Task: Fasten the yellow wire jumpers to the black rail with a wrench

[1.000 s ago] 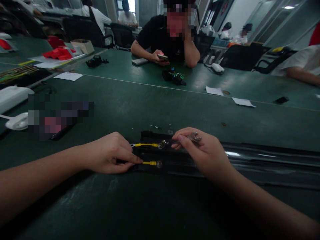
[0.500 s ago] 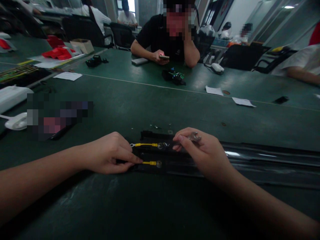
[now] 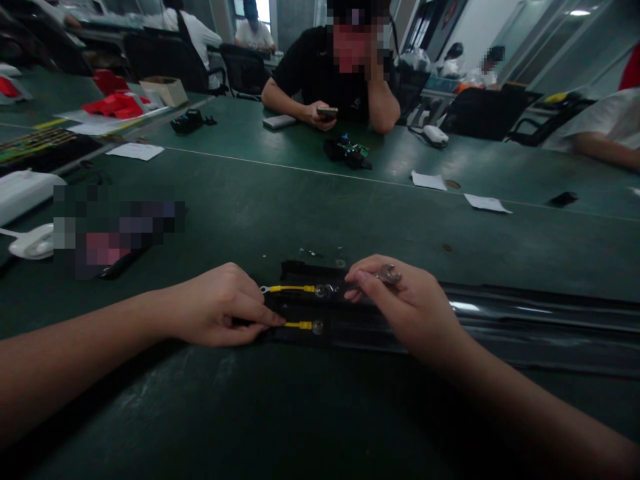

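Two short yellow wires run side by side at the left end of a long black strip point(image 3: 370, 333) with glossy dark tubing. My left hand point(image 3: 225, 307) pinches the nearer yellow wire point(image 3: 299, 325), whose other end meets a round metal fastener point(image 3: 318, 327). The farther yellow wire point(image 3: 291, 289) has a ring terminal point(image 3: 265, 290) beside my left knuckles and a second fastener point(image 3: 321, 291) at its right end. My right hand point(image 3: 400, 300) is closed around a small metal wrench point(image 3: 387, 274), its open jaw showing above the thumb. The wrench's other end is near the farther fastener; contact cannot be made out.
Across the green table point(image 3: 260, 207) a person point(image 3: 310, 73) holds a phone. A circuit board assembly point(image 3: 349, 152) and paper slips point(image 3: 487, 203) lie midway. At left are a blurred-out phone-like object point(image 3: 120, 240), a white device point(image 3: 33, 241) and red parts point(image 3: 113, 103).
My hands, the wires and the wrench hold almost the same positions. The person opposite has tilted the phone slightly.
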The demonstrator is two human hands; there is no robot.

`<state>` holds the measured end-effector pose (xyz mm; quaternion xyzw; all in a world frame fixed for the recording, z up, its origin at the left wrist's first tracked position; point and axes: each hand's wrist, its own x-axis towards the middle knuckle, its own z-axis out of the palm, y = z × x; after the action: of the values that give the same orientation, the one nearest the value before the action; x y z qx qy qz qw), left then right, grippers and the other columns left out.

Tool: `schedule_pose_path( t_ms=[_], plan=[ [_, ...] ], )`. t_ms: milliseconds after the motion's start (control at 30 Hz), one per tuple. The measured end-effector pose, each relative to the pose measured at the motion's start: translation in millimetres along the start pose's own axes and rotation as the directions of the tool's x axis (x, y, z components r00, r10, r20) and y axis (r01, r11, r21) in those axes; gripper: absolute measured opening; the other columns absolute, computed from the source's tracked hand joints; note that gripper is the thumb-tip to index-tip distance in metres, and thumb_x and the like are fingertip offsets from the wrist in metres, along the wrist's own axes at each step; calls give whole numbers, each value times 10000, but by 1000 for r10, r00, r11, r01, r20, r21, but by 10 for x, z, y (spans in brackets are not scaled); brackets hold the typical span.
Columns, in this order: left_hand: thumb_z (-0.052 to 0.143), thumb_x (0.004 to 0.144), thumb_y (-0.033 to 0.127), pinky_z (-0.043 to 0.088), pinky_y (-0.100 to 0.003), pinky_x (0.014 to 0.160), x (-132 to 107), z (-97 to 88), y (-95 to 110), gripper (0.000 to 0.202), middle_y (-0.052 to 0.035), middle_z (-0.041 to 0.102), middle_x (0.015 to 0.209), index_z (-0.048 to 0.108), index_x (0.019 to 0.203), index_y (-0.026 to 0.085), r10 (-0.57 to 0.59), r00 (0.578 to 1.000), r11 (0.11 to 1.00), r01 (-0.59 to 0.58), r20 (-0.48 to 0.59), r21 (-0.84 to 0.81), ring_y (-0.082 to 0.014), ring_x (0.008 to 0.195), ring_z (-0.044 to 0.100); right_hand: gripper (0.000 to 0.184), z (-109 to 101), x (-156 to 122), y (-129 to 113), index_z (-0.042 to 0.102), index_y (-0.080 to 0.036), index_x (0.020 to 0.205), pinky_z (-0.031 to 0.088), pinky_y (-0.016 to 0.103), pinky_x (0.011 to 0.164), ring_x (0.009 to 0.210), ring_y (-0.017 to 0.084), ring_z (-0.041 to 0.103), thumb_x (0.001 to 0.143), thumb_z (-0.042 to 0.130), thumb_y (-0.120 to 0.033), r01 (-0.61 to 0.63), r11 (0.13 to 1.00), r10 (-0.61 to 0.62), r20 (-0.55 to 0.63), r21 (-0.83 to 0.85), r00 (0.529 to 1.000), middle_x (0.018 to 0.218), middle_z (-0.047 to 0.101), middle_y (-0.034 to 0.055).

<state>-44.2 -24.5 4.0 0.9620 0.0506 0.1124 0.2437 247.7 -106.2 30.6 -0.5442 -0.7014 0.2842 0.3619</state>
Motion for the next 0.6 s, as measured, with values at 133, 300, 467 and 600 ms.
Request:
schedule_pose_path(
  t_ms=[133,300,467,600],
  plan=[
    [620,947,160,451,-289,542,-2,2,0,295,-15,742,738,730,1214,214,-4,1000,1000,4,-13,3,-135,603,678,147,-14,-9,-16,689,-189,928,589,306,707,736,173,739,996,572,-247,-37,995,44,-67,96,997,790,739,28],
    [598,966,175,451,-291,554,-10,5,-4,273,-24,746,744,733,1202,203,-9,1000,1000,9,1,-2,-143,609,684,202,-60,-62,-38,701,-202,875,581,301,694,728,155,702,996,540,-187,31,967,-26,-25,253,999,849,711,29],
    [600,969,191,438,-294,553,-27,9,-6,265,-25,734,726,730,1200,202,-13,1000,1000,13,13,10,-152,605,675,213,-98,-150,-50,711,-218,901,600,331,660,747,182,708,1003,525,-200,84,886,-92,-6,456,996,882,707,39],
    [608,957,189,450,-290,550,-25,13,-11,254,-26,738,732,741,1173,207,-8,1000,1000,8,-1,14,-150,608,678,215,-104,-152,-81,689,-206,862,604,304,661,799,185,727,992,518,-192,47,941,-116,188,334,975,930,713,57]
  ],
)
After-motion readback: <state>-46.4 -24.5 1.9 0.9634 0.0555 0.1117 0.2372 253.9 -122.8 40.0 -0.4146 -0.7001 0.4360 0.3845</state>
